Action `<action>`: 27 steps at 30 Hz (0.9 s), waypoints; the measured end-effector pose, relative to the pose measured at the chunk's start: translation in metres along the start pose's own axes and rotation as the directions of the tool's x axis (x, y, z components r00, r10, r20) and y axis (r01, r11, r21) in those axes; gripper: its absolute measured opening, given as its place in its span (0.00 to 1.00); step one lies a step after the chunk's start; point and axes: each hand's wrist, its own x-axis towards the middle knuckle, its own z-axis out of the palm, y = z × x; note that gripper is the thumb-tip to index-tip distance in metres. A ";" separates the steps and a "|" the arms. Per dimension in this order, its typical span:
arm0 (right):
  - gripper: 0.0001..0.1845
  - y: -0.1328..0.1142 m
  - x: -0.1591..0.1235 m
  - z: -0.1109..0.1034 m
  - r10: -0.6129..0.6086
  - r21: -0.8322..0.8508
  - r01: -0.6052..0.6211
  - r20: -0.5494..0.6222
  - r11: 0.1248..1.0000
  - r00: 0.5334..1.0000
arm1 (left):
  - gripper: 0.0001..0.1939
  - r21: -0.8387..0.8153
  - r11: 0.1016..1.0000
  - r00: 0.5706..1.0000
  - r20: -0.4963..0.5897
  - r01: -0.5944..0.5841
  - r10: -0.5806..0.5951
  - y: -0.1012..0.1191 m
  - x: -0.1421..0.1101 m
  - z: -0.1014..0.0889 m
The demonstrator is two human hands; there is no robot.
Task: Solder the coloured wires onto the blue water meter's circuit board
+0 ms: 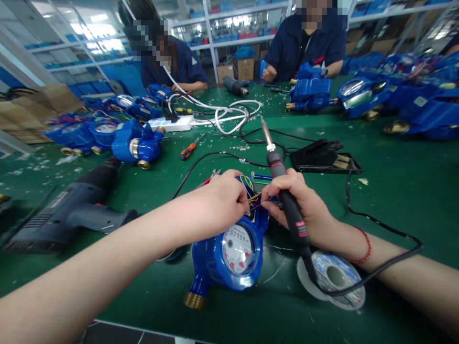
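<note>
A blue water meter [229, 258] with a white dial lies on the green table in front of me. Thin coloured wires [251, 196] rise from its top. My left hand [222, 200] is closed, pinching those wires from the left. My right hand [297, 200] holds a black and red soldering iron [283, 186] with its tip pointing up and away, while its fingertips also pinch the wires. The two hands meet just above the meter.
A solder spool [335, 277] lies near my right wrist. A black iron stand [322, 157] sits behind. A grey power drill [71, 210] is at left, an orange screwdriver [188, 150] and a power strip [172, 124] further back. Several blue meters line both sides. Two people work opposite.
</note>
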 end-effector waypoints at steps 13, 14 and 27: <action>0.16 -0.006 0.002 -0.001 0.058 -0.023 -0.060 -0.076 0.998 0.995 | 0.04 -0.098 0.994 0.997 -0.062 -0.047 0.041 -0.005 0.003 0.005; 0.16 -0.006 0.002 -0.001 0.055 -0.021 -0.057 -0.079 0.998 0.995 | 0.05 -0.094 0.995 0.996 -0.080 -0.040 0.032 -0.003 0.003 0.005; 0.18 -0.003 0.007 -0.009 -0.002 0.006 0.002 -0.071 1.000 0.997 | 0.08 0.014 0.990 0.984 -0.106 -0.143 0.143 -0.002 -0.004 0.005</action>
